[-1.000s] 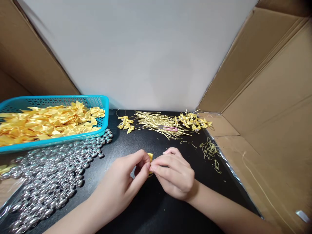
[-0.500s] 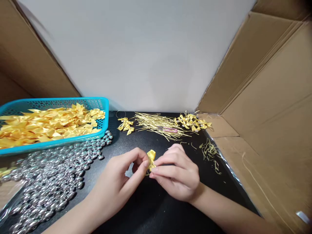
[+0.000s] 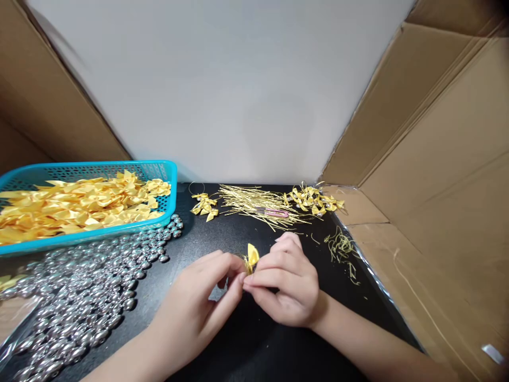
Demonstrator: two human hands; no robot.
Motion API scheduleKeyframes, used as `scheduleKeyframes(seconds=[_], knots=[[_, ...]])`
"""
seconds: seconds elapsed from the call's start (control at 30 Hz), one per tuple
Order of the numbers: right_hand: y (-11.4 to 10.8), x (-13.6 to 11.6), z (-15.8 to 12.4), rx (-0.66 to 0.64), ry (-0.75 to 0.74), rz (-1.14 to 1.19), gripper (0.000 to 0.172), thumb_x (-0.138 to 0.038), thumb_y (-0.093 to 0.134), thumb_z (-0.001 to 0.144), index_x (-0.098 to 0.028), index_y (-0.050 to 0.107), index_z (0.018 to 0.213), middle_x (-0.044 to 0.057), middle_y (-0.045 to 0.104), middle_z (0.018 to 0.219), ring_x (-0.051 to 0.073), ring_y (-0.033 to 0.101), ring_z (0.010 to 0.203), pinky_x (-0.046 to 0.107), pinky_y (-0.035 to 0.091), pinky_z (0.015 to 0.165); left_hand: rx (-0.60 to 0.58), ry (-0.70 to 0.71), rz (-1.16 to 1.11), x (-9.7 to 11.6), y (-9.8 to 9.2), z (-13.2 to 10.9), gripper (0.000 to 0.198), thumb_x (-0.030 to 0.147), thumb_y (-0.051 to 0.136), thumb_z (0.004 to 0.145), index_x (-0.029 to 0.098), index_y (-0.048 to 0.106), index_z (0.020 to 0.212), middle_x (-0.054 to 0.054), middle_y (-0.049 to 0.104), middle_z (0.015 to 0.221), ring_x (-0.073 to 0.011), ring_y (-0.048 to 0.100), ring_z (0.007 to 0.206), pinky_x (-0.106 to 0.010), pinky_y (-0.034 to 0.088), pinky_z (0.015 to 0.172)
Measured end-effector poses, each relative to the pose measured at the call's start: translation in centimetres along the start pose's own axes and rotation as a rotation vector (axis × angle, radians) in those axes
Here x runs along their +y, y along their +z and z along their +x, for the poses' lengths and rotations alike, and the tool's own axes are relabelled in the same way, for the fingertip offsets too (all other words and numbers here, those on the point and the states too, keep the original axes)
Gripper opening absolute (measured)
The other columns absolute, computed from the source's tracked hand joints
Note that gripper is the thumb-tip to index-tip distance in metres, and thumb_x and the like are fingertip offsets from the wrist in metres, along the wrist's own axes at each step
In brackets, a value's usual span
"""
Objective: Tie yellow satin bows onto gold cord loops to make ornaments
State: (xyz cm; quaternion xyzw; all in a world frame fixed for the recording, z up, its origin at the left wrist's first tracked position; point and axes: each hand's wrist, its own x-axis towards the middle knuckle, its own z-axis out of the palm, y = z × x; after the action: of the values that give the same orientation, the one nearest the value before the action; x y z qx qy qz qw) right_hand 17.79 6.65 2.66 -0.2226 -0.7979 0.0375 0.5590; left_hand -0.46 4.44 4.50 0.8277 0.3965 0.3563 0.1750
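A small yellow ribbon bow (image 3: pixel 252 255) is pinched between my two hands above the black tabletop. My left hand (image 3: pixel 207 297) closes thumb and index finger at the bow's lower left side. From the right, my right hand (image 3: pixel 284 284) meets it with thumb and index fingertips pressed together, almost touching the left fingertips. Thin gold cord shows beside the bow near the left fingers. Fingers cover most of the bow's lower part, so I cannot make out how the cord runs there.
A blue basket (image 3: pixel 173 196) of yellow bows stands at the left, above many silver beads (image 3: pixel 87 297). Behind my hands lie gold cord lengths (image 3: pixel 254 201), a pink-handled cutter (image 3: pixel 276 213) and beaded bows (image 3: pixel 316 199). Cord scraps (image 3: pixel 341 246) lie right. Cardboard walls (image 3: pixel 437 132) flank the table.
The bow has turned between my fingers, and one loop now points up. My left fingertips have shifted slightly right and down, and both hands' fingertips have come closer together.
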Motion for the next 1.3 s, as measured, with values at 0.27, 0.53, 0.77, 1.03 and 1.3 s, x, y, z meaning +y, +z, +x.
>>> scheduleKeyframes(seconds=[0.27,0.53,0.77,1.03,1.3], knots=[[-1.8,0.4,2.2,-0.187,0.214,0.073,0.009,-0.013,0.063,0.081,-0.019,0.069,0.081,0.005,0.067,0.094,0.018,0.057,0.089,0.039,0.042,0.085,-0.001,0.125,0.063,-0.5,-0.3,0.4,0.016,0.006,0.048,0.090,0.022,0.051,0.087,0.004,0.054,0.070,-0.0113,0.051,0.063,-0.022,0.039,0.061],[-2.2,0.6,2.7,-0.591,0.396,0.242,0.008,-0.012,0.063,0.081,-0.017,0.069,0.078,0.002,0.069,0.093,0.019,0.053,0.094,0.041,0.036,0.091,-0.183,0.160,0.013,-0.8,-1.3,0.7,0.016,0.006,0.048,0.089,0.022,0.051,0.086,0.004,0.056,0.071,-0.0126,0.050,0.065,-0.023,0.038,0.062],[-2.0,1.8,2.6,-0.778,0.647,0.651,0.015,-0.010,0.066,0.081,-0.016,0.067,0.068,0.000,0.064,0.082,0.013,0.057,0.082,0.029,0.043,0.084,-0.393,0.057,-0.159,-0.3,-1.9,1.1,0.016,0.009,0.045,0.092,0.022,0.052,0.087,0.004,0.059,0.076,-0.0106,0.055,0.069,-0.021,0.042,0.067],[-2.0,1.8,2.2,-0.707,0.468,0.648,0.014,-0.012,0.072,0.076,-0.017,0.065,0.066,-0.002,0.063,0.078,0.011,0.058,0.076,0.028,0.045,0.082,-0.444,-0.023,-0.307,-0.3,-2.0,1.4,0.018,0.012,0.045,0.091,0.020,0.054,0.079,0.001,0.060,0.076,-0.0117,0.056,0.069,-0.021,0.044,0.064],[-2.0,1.4,2.3,-0.596,0.410,0.586,0.014,-0.007,0.072,0.072,-0.017,0.065,0.066,-0.003,0.063,0.078,0.010,0.058,0.074,0.029,0.044,0.079,-0.373,-0.047,-0.325,-0.3,-1.7,1.0,0.018,0.015,0.044,0.091,0.020,0.053,0.078,0.000,0.059,0.074,-0.0124,0.055,0.067,-0.022,0.042,0.061]])
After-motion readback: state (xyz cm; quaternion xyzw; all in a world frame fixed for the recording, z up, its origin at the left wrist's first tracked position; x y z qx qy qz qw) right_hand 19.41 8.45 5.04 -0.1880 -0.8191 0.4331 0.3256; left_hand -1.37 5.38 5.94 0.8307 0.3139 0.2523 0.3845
